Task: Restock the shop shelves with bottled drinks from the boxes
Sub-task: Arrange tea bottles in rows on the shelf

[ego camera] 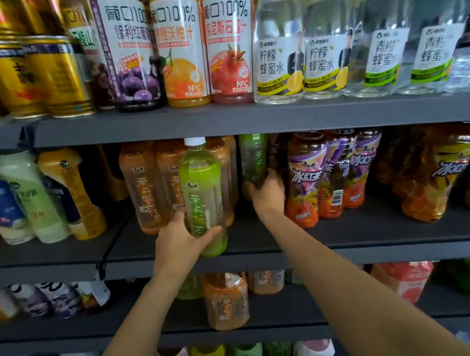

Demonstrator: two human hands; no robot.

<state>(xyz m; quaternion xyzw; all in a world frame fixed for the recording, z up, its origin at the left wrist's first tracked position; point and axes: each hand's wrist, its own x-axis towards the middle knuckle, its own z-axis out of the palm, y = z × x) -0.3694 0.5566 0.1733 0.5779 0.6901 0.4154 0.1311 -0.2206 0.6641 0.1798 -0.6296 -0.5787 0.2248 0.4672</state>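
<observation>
Item 1, nearest: left hand (180, 238), grip wrapped round the lower body of a green-label tea bottle (202, 193). Bottle upright, white cap up, its base at the front edge of the middle shelf (352, 240); whether it rests on the board or hangs just above cannot be told.

Item 2, right of that grip and deeper in: right hand (267, 193), fingers closed on the lower part of a second green bottle (254, 161), which stands further back in the same lane.

Item 3, behind and left of the left grip: orange tea bottles (144, 188), several deep.

Item 4, right of the right grip, close beside it: purple-label iced tea bottles (324, 173), then yellow-label bottles (432, 173) further along.

Item 5, above both grips: upper shelf carrying juice bottles (180, 46), clear honey-water bottles (279, 41) and gold cans (31, 75).

Item 6, below: lower shelves, partly filled, blurred.

Progress, as judged: the green lane holds few bottles and is being filled now; neighbouring lanes look well stocked. Supply boxes are out of view, so the amount remaining cannot be told.
</observation>
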